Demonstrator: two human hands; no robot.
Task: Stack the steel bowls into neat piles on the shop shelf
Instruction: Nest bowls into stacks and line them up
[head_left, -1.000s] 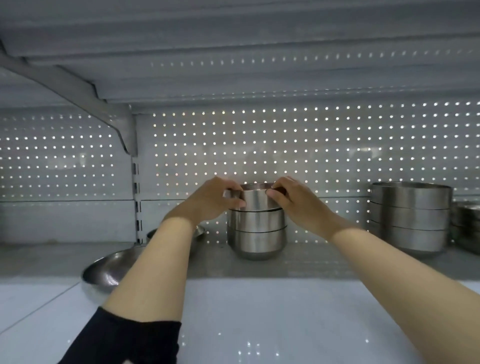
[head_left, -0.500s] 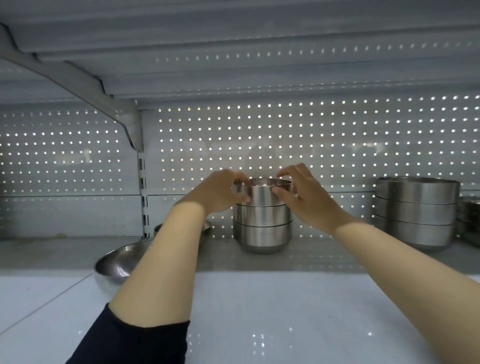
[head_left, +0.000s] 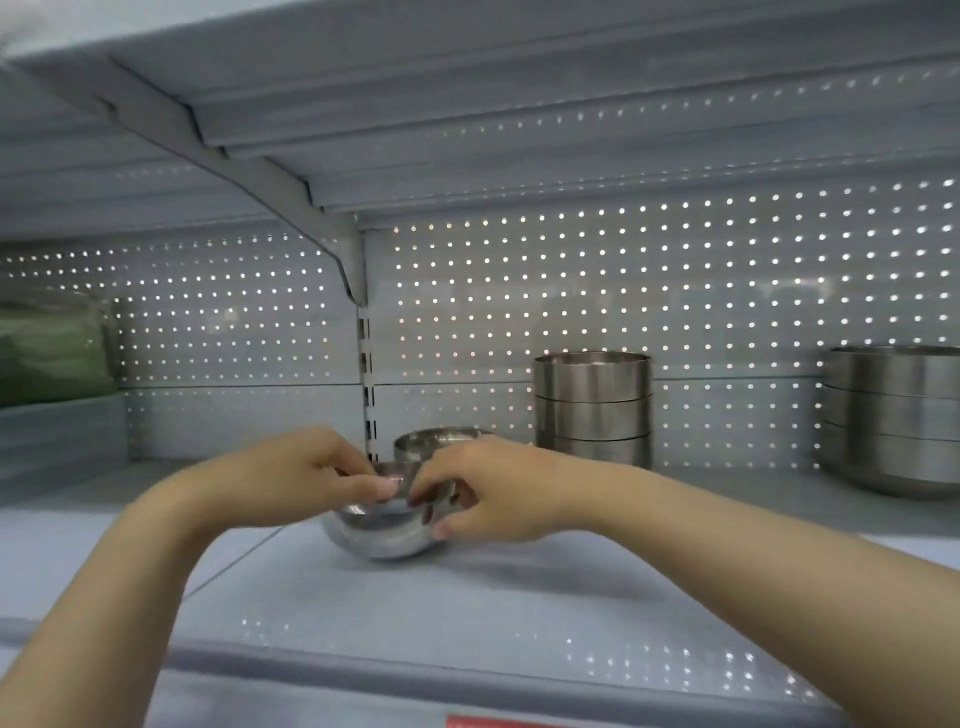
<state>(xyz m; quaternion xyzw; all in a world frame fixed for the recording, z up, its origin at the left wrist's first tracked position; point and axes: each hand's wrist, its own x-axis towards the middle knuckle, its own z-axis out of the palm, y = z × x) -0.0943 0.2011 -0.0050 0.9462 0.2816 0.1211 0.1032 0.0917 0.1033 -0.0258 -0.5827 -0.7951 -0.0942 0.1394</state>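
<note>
A single steel bowl (head_left: 387, 535) rests on the grey shelf (head_left: 467, 587) near the middle. My left hand (head_left: 291, 475) pinches its left rim and my right hand (head_left: 493, 488) grips its right rim. Right behind them another loose steel bowl (head_left: 434, 442) sits by the upright post. A neat pile of three small steel bowls (head_left: 593, 408) stands at the back, right of my hands and apart from them. A pile of wider steel bowls (head_left: 893, 415) is at the far right.
The perforated back panel (head_left: 675, 291) closes the rear. A shelf bracket (head_left: 322, 234) slopes down to the slotted post (head_left: 368, 389). A green packet on a box (head_left: 52, 353) sits at the far left. The upper shelf hangs low overhead.
Both hands have left the top bowl of the small pile and come down to the left onto the loose bowl near the front. The camera view has swung left.
</note>
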